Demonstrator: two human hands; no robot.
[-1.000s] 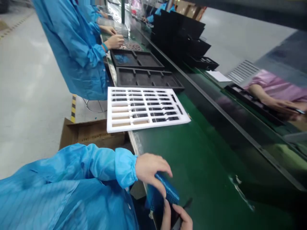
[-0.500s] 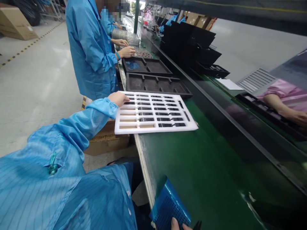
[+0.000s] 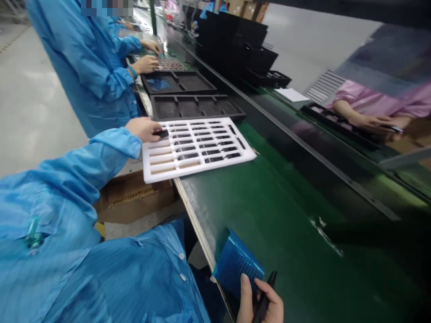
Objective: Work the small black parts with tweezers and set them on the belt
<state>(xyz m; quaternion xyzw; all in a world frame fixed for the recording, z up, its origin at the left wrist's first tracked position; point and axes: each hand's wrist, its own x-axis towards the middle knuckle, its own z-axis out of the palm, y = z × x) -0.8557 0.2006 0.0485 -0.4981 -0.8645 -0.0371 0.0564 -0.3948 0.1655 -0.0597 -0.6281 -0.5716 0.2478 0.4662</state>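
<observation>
My left hand [image 3: 145, 129] reaches out to the near left corner of a white foam tray [image 3: 197, 167] whose slots hold rows of small black parts. Its fingers pinch one small black part [image 3: 161, 133] at the tray's left edge. My right hand [image 3: 261, 303] is at the bottom of the view, closed on a thin black pen-like tool [image 3: 266, 294] and touching a blue perforated piece [image 3: 237, 264] that lies at the edge of the green belt [image 3: 269, 202].
Two black compartment trays [image 3: 197, 107] lie beyond the white tray. A person in a blue coat [image 3: 87, 67] works at them. Stacked black trays [image 3: 235, 45] stand further back. A cardboard box [image 3: 134, 197] sits below the bench. A pink-sleeved arm [image 3: 363, 112] rests across the line.
My left hand went from the blue piece to the white tray and now pinches a black part. My right hand has come further into view with the black tool.
</observation>
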